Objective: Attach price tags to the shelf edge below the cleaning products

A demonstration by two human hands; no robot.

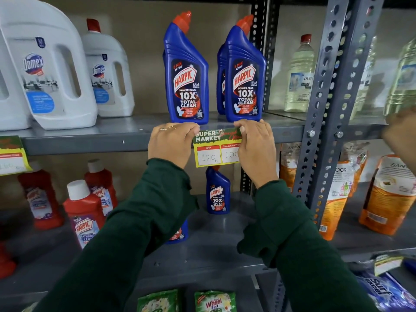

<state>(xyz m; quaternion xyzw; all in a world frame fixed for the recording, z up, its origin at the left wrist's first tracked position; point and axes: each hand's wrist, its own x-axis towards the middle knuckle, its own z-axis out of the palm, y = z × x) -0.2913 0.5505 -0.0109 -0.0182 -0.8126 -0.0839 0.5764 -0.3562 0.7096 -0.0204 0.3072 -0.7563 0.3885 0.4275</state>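
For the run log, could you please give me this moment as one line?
step: fixing price tag | left hand, right hand: pressing tag's top corners | place: shelf edge below blue bottles

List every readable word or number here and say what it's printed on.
"SUPER MARKET", "MRP", "120", "100": price tag
"HARPIC", "10X TOTAL CLEAN": blue bottles
"Domex": white jugs
"HARPIC": red bottle
"Wheel 2in1": green pack
"Surf excel": blue pack
Left tag, clear bottle and orange pouches: too blurred or cut off.
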